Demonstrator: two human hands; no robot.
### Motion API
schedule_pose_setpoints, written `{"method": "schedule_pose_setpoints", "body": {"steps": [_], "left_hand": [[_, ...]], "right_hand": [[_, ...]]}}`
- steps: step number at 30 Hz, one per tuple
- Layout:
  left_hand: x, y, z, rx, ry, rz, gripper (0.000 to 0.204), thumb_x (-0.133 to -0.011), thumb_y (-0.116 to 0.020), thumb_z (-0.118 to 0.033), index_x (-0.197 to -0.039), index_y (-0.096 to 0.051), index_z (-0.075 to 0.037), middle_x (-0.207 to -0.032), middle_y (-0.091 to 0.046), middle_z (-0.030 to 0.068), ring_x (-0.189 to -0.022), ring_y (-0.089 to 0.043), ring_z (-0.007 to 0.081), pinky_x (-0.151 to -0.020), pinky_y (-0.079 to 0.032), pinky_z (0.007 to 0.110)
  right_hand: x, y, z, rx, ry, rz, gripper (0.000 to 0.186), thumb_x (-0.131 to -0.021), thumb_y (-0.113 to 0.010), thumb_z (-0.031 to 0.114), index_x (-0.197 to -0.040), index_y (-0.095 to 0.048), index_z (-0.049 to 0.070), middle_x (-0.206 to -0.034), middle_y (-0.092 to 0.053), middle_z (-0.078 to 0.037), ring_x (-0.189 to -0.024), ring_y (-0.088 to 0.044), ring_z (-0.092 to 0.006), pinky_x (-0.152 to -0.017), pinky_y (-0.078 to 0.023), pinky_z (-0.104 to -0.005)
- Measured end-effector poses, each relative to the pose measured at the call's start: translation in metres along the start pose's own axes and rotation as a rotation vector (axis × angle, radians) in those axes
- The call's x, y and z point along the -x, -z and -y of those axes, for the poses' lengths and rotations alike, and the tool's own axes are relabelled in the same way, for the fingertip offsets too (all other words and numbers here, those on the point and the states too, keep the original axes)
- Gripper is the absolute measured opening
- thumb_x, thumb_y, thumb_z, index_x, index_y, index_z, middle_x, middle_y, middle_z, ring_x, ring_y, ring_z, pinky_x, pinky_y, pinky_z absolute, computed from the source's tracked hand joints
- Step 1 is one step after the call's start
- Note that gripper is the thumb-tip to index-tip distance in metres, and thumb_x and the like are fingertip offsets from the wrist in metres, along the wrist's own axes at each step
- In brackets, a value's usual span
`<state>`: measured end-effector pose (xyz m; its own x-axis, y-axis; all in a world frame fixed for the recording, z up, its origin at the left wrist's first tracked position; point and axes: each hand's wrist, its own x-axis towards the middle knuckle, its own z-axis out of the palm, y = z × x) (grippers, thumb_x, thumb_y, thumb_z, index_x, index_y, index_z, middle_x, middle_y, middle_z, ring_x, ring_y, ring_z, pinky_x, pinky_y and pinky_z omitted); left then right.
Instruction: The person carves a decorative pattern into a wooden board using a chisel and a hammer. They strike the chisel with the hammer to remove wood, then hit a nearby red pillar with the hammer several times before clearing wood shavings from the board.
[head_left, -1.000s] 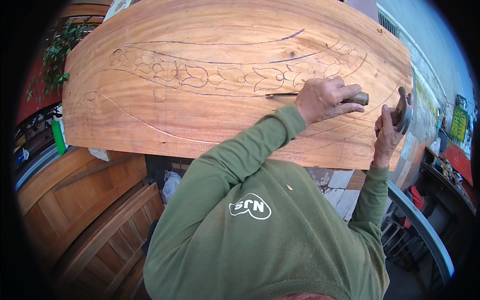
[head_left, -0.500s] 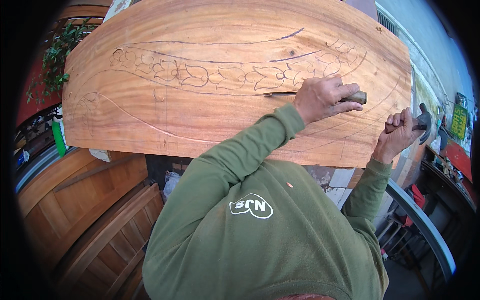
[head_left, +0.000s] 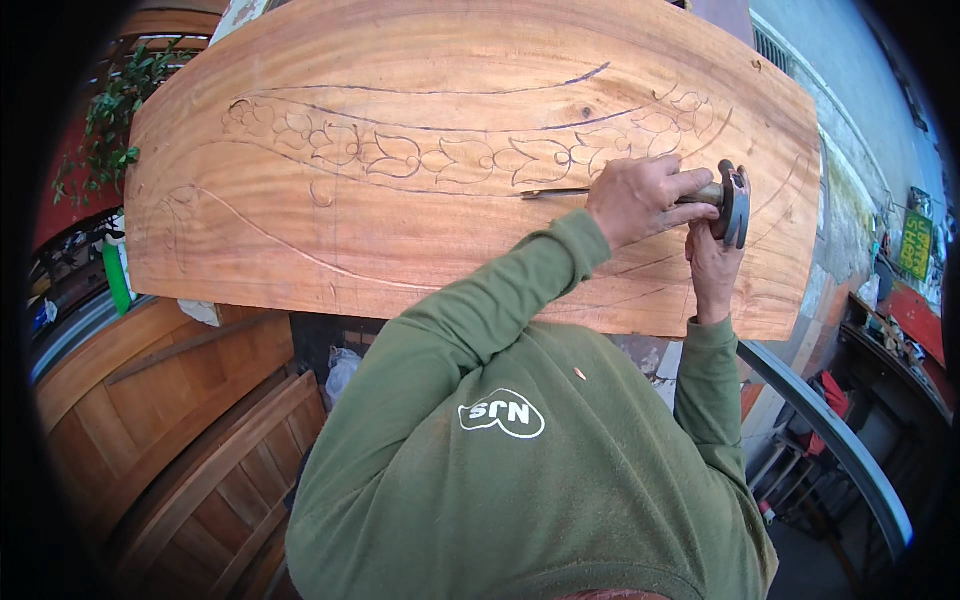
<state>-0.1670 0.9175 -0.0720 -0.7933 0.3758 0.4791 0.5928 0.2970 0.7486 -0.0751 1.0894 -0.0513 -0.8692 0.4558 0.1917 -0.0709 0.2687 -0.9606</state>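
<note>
A wide curved wooden panel [head_left: 420, 250] bears drawn floral outlines and long carved curves. My left hand [head_left: 640, 200] is closed round a chisel's wooden handle, its thin metal blade [head_left: 555, 192] lying low and slanted over the drawn lines, tip at the wood. My right hand [head_left: 713, 265] grips a hammer, whose dark head [head_left: 736, 205] is at the butt of the chisel handle; whether they touch is hard to tell. The hammer's own handle is mostly hidden by my fingers.
Wooden slatted panels [head_left: 160, 420] lean at the lower left, beside a leafy plant [head_left: 115, 120] and a green object [head_left: 118, 275]. On the right stand a pale wall [head_left: 840, 90], a grey metal rail [head_left: 840, 440] and a cluttered shelf [head_left: 885, 335].
My right hand and the hammer swung out to the right, then came leftward onto the chisel's butt end. My left hand stays almost in place, the blade tip slightly further left.
</note>
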Motion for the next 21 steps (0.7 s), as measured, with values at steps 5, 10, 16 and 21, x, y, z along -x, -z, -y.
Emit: {"method": "schedule_pose_setpoints", "body": {"steps": [5,10,16,21], "left_hand": [[0.004,0.008,0.001,0.020,-0.033,-0.021,0.045,-0.092,-0.076,-0.058,-0.119,-0.078,-0.022,-0.088,-0.068,0.0075,-0.075,-0.073,0.0253,-0.059,-0.059,0.038],[0.003,0.007,0.000,0.035,-0.027,-0.022,0.046,-0.091,-0.076,-0.059,-0.119,-0.078,-0.022,-0.092,-0.070,0.0075,-0.075,-0.074,0.0248,-0.059,-0.059,0.037],[0.013,0.014,0.002,-0.021,-0.057,0.039,0.047,-0.090,-0.076,-0.062,-0.115,-0.080,-0.022,-0.085,-0.071,0.0081,-0.075,-0.075,0.0236,-0.057,-0.058,0.036],[0.010,0.015,-0.002,-0.004,-0.054,-0.032,0.047,-0.090,-0.077,-0.061,-0.115,-0.080,-0.022,-0.085,-0.073,0.0097,-0.073,-0.075,0.0234,-0.056,-0.058,0.035]], "right_hand": [[-0.020,0.037,0.024,0.062,-0.149,0.058,0.074,-0.103,-0.069,-0.001,-0.168,-0.037,0.012,-0.109,-0.064,-0.001,-0.073,-0.053,-0.0041,-0.062,-0.047,-0.0204],[-0.025,0.045,0.001,-0.394,-0.075,-0.426,0.068,-0.104,-0.067,0.001,-0.165,-0.040,0.013,-0.095,-0.063,0.000,-0.065,-0.052,-0.0050,-0.058,-0.048,-0.0213],[-0.004,0.035,0.012,0.239,-0.087,0.096,0.067,-0.103,-0.068,-0.002,-0.163,-0.042,0.006,-0.121,-0.067,-0.003,-0.078,-0.056,-0.0057,-0.073,-0.048,-0.0217],[-0.030,0.050,0.024,-0.375,-0.129,-0.441,0.054,-0.103,-0.068,0.001,-0.154,-0.052,0.010,-0.087,-0.059,0.001,-0.062,-0.050,-0.0050,-0.054,-0.047,-0.0236]]}}
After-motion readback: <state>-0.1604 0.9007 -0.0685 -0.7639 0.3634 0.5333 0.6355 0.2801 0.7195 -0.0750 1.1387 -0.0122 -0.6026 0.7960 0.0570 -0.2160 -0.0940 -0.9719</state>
